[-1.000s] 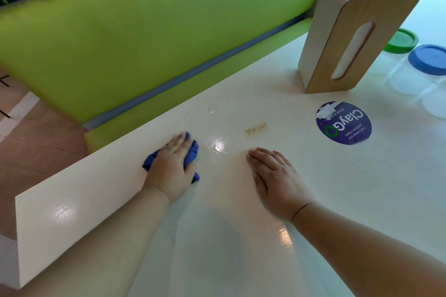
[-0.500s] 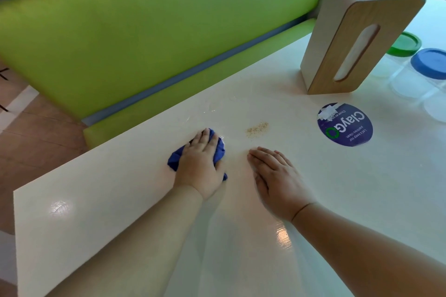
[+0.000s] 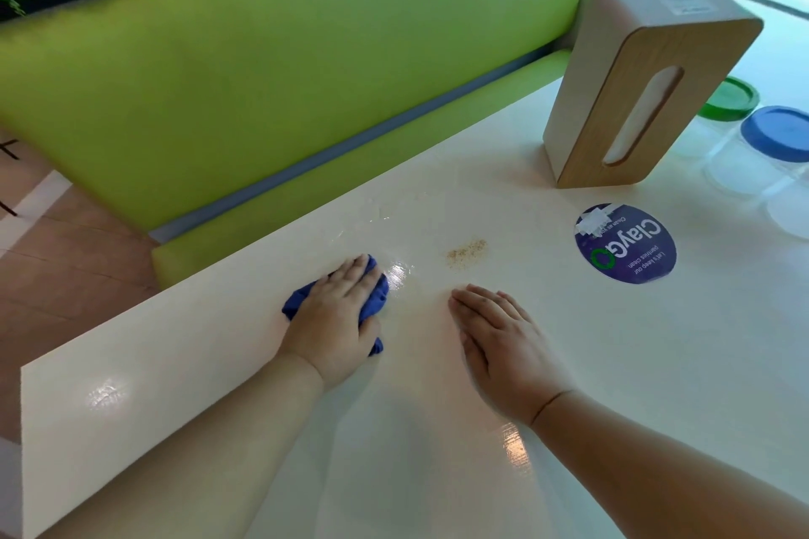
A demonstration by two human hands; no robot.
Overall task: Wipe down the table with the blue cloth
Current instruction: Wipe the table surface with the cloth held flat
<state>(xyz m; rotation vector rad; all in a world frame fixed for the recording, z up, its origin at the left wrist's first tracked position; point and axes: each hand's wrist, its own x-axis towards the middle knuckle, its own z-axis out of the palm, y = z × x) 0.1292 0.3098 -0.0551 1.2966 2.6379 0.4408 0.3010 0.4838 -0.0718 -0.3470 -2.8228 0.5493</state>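
Observation:
My left hand lies flat on a crumpled blue cloth and presses it onto the white table, near the far edge. Blue cloth shows at the fingertips, on the left side and below the thumb. To its right my right hand rests palm down on the tabletop with fingers straight, holding nothing. A small patch of brown crumbs lies just beyond my right fingertips, and a wet sheen sits right of the cloth.
A wooden tissue box stands at the far right, with a purple round sticker in front of it. Clear jars with a green lid and a blue lid stand behind. A green bench runs along the table's far edge.
My left hand slid the cloth right toward the crumbs, then came part of the way back left. My right hand stayed in place.

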